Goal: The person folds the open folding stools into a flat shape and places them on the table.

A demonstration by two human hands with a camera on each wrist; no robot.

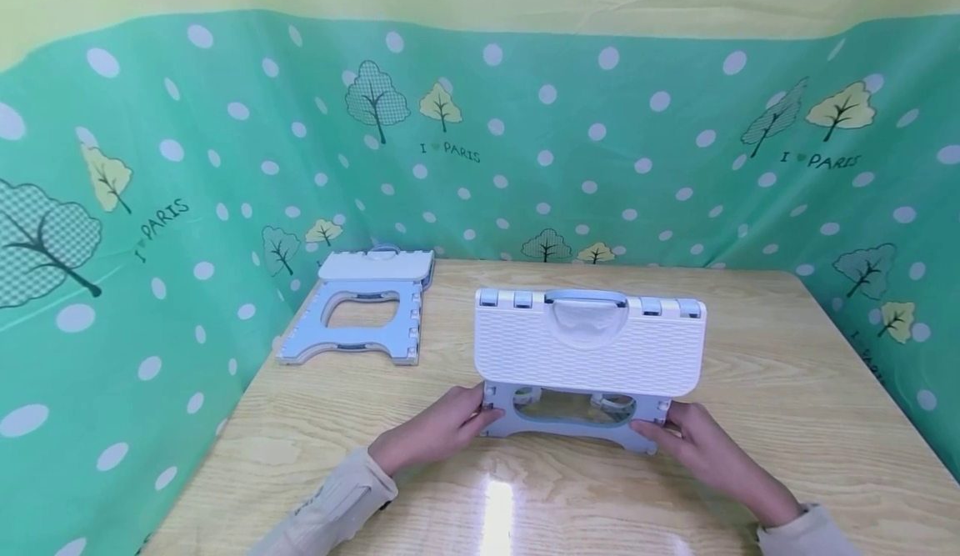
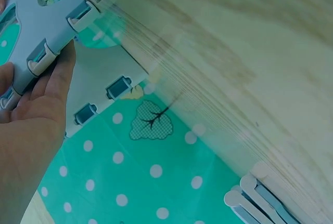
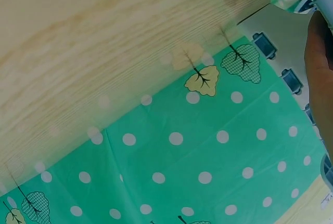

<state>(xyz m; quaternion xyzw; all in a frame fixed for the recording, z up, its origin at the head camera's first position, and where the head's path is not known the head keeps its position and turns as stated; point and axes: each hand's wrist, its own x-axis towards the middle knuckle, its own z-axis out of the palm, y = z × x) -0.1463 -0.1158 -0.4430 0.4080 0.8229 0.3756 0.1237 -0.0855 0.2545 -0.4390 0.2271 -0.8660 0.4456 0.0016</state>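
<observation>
A folding step stool, its white textured top (image 1: 588, 356) tilted up facing me, stands over the table in the head view. Below the top is a pale blue leg panel (image 1: 570, 429) with an oval opening. My left hand (image 1: 442, 429) grips the panel's left end, thumb in front. At the opposite end, my right hand (image 1: 701, 443) holds the panel the same way. The left wrist view shows the left fingers (image 2: 57, 81) behind the panel's hinged edge. Only part of the right hand (image 3: 318, 63) enters the right wrist view.
A second folding stool (image 1: 371, 313), blue and white, lies flat at the table's back left. The wooden table (image 1: 750, 356) is bordered by a green dotted cloth (image 1: 645, 139) at the back and sides.
</observation>
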